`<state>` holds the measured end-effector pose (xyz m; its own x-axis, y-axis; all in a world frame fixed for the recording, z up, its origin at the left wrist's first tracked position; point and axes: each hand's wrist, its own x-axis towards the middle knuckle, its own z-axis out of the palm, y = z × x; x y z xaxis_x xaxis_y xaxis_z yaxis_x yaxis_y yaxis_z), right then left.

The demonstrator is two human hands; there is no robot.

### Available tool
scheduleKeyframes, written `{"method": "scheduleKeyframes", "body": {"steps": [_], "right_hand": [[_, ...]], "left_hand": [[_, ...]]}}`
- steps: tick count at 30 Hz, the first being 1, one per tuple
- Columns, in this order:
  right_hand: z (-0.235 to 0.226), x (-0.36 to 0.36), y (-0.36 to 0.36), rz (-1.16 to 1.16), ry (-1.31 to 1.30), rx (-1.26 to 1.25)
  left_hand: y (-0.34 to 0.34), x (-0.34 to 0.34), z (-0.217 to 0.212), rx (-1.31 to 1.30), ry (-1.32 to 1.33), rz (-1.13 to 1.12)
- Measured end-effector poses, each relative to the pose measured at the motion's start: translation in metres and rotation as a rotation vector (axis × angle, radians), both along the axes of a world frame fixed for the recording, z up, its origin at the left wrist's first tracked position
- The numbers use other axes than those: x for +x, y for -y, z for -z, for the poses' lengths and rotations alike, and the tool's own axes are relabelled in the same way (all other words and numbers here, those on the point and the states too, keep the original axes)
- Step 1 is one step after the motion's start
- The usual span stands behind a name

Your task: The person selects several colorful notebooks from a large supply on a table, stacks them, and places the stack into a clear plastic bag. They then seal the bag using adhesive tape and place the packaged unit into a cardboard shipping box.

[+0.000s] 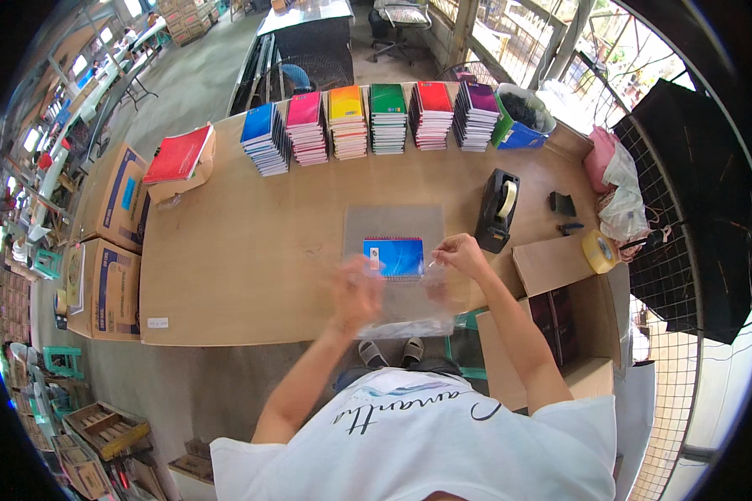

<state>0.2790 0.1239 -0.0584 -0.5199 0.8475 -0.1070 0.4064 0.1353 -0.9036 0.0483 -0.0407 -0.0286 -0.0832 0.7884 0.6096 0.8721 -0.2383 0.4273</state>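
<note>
Blue spiral notebook (401, 258) on grey mat (393, 219)
Right hand (462, 253) pinches clear plastic (436, 270); left hand (357, 294) blurs, its grip impossible to tell.

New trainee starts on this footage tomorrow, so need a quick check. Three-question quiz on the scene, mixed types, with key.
1. Count: how many notebook stacks stand in the row along the far edge of the table?

2. Multiple choice: where does the black tape dispenser stand relative to the blue spiral notebook near the hands?
A) To its left
B) To its right
C) Underneath it

3. True or false: the left hand looks more blurred than the right hand.

Key:
1. Six
2. B
3. True
</note>
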Motion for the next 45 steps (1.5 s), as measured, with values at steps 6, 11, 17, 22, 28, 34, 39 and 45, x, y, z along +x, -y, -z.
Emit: {"method": "scheduleKeyframes", "body": {"steps": [6,11,17,22,28,34,39,45], "right_hand": [[-0.006,-0.011,-0.04,0.023,0.21,-0.54],[0.005,-0.03,-0.047,0.088,0.419,0.369],[0.031,-0.099,-0.073,-0.232,0.468,-0.18],[0.025,-0.115,-0.08,-0.494,0.7,-0.161],[0.038,-0.108,-0.086,-0.437,0.634,-0.238],[0.077,-0.101,-0.086,-0.085,0.357,0.436],[0.071,-0.099,-0.079,-0.112,0.292,0.847],[0.013,-0.117,-0.085,-0.191,0.451,0.564]], "left_hand": [[-0.001,0.043,0.034,-0.404,-0.159,0.042],[-0.004,0.038,0.046,-0.457,-0.177,0.055],[-0.008,0.046,0.033,-0.535,-0.175,0.094],[-0.001,0.045,0.035,-0.581,-0.146,0.085],[0.0,0.049,0.038,-0.597,-0.159,0.058],[-0.003,0.051,0.032,-0.671,-0.152,0.056],[0.002,0.049,0.033,-0.663,-0.167,0.033],[0.001,0.052,0.036,-0.651,-0.132,-0.005]]}}
